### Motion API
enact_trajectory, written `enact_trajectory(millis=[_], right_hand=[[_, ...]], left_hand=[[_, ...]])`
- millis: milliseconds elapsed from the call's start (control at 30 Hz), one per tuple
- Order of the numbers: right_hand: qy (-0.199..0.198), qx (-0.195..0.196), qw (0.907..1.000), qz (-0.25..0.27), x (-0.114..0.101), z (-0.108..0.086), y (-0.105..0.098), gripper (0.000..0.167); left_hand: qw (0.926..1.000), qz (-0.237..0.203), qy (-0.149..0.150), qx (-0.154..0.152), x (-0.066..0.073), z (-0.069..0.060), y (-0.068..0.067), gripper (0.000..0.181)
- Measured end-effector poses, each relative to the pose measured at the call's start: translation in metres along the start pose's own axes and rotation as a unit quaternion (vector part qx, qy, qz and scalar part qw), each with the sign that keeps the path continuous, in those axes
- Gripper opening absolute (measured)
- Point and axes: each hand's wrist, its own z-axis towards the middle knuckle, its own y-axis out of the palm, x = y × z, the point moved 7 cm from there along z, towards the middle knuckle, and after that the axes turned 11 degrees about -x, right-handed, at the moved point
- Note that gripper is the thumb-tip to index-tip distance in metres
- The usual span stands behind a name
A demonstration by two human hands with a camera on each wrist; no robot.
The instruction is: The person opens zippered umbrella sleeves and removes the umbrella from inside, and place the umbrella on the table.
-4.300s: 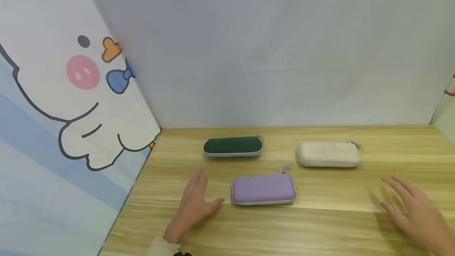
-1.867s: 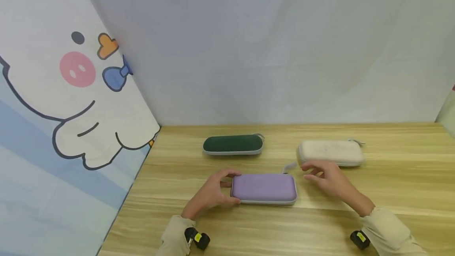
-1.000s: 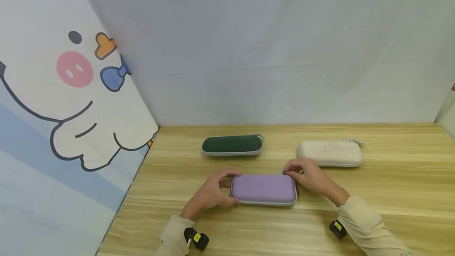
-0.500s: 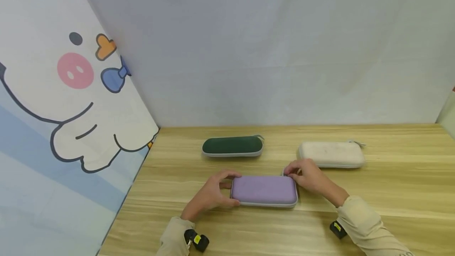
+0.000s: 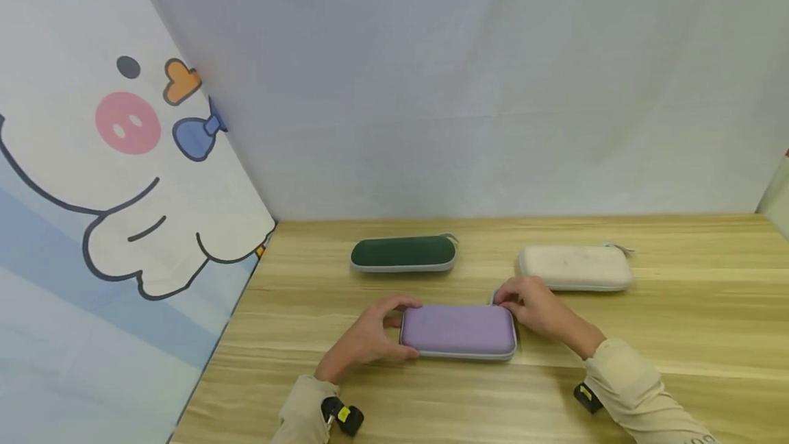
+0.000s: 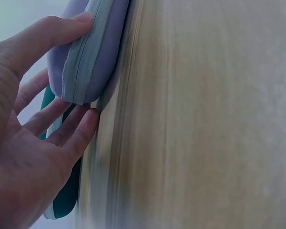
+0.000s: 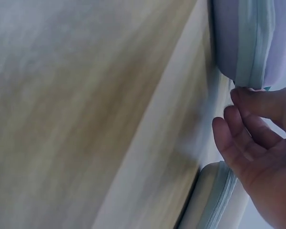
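Purple case (image 5: 458, 329) lies flat on the tabletop (image 5: 678, 341), its long axis running left to right between the two hands. At its left end is the left hand (image 5: 368, 334), which holds it with the thumb on the near edge and the other fingers round the end and the far side. The most important relation, in my judgement, is at the far right corner: there the right hand (image 5: 535, 305) is the nearer one, and its fingers seem to pinch the pull (image 5: 492, 297), mostly hidden, beside the zip side. The green case (image 5: 403, 252) is behind, to the left, and the white case (image 5: 574, 266) is just beyond the right hand.
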Motion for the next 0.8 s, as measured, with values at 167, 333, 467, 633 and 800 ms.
enact_trajectory(millis=[167, 333, 467, 633, 800], right_hand=[[-0.006, 0.007, 0.9998, -0.020, 0.001, 0.002, 0.001, 0.022], [-0.009, 0.011, 0.9993, -0.033, 0.003, 0.001, 0.002, 0.020], [-0.010, 0.010, 0.9987, -0.050, 0.002, -0.002, 0.001, 0.017], [-0.012, 0.011, 0.9983, -0.057, -0.001, -0.008, -0.002, 0.014], [-0.003, 0.010, 0.9991, -0.041, 0.001, -0.012, -0.005, 0.014]], left_hand=[[1.0000, 0.000, 0.001, 0.005, -0.002, 0.003, -0.001, 0.069], [0.9998, -0.014, -0.012, 0.005, -0.004, 0.004, -0.001, 0.070], [0.9992, -0.035, -0.020, 0.004, -0.006, 0.004, 0.000, 0.070], [0.9990, -0.039, -0.022, 0.002, -0.004, 0.004, 0.000, 0.069], [0.9992, -0.036, -0.017, 0.001, -0.002, 0.004, -0.001, 0.069]])
